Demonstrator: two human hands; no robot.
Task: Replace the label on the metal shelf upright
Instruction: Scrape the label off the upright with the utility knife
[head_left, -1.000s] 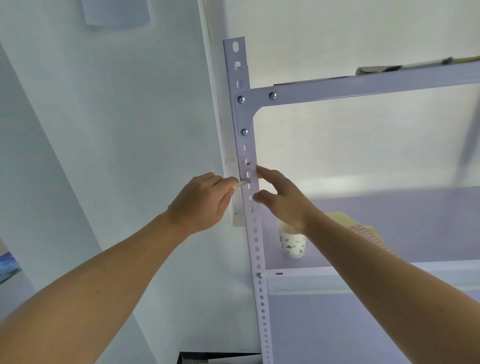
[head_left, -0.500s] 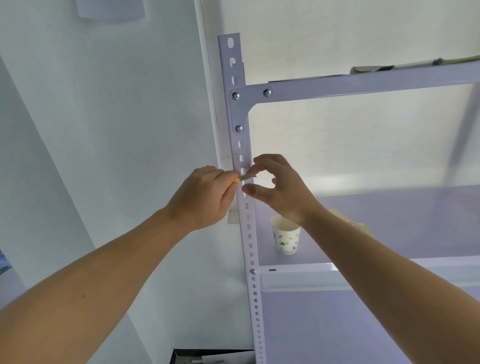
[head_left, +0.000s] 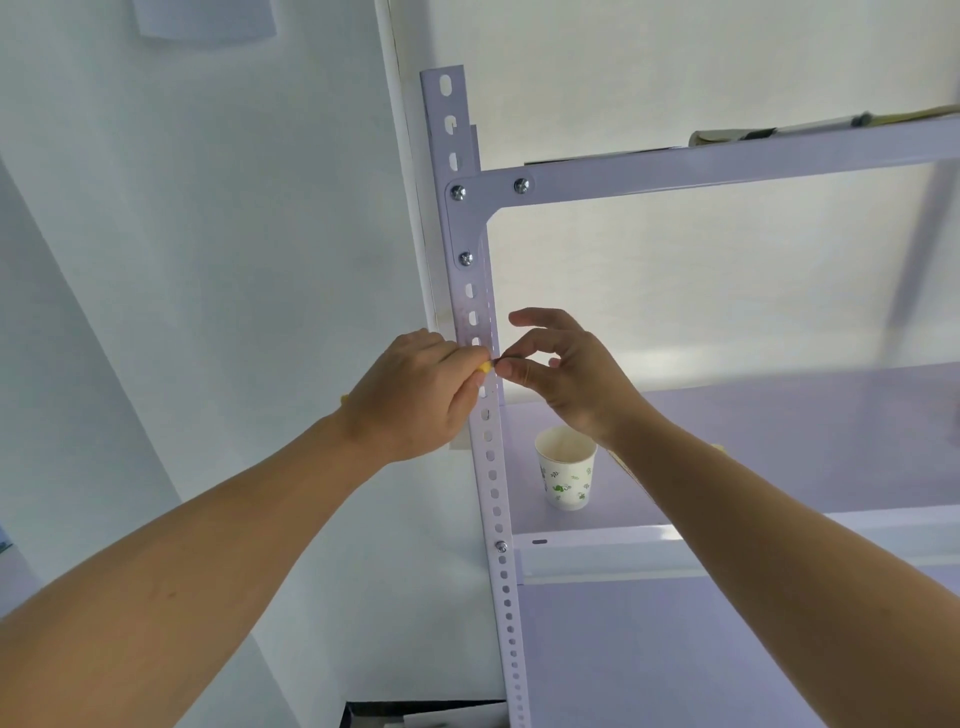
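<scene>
The white perforated metal upright (head_left: 470, 291) runs from top centre down to the bottom edge. My left hand (head_left: 415, 395) is closed around a small tool with a yellow handle (head_left: 485, 368), its thin blade tip held at the upright's face. My right hand (head_left: 563, 371) is beside it on the right, with thumb and forefinger pinching a small dark scrap (head_left: 506, 359) at the blade tip. A faint smudged patch shows on the upright just above the hands. No whole label is visible.
A paper cup (head_left: 565, 470) with green print stands on the shelf board (head_left: 779, 441) right of the upright. The upper crossbar (head_left: 727, 166) carries flat items on top. A white wall lies to the left, and a dark box edge (head_left: 421, 714) sits at the bottom.
My right hand left the upright's face and curled, its thumb and forefinger closing on a scrap at the blade tip. The left hand stayed at the upright, and the view shifted slightly.
</scene>
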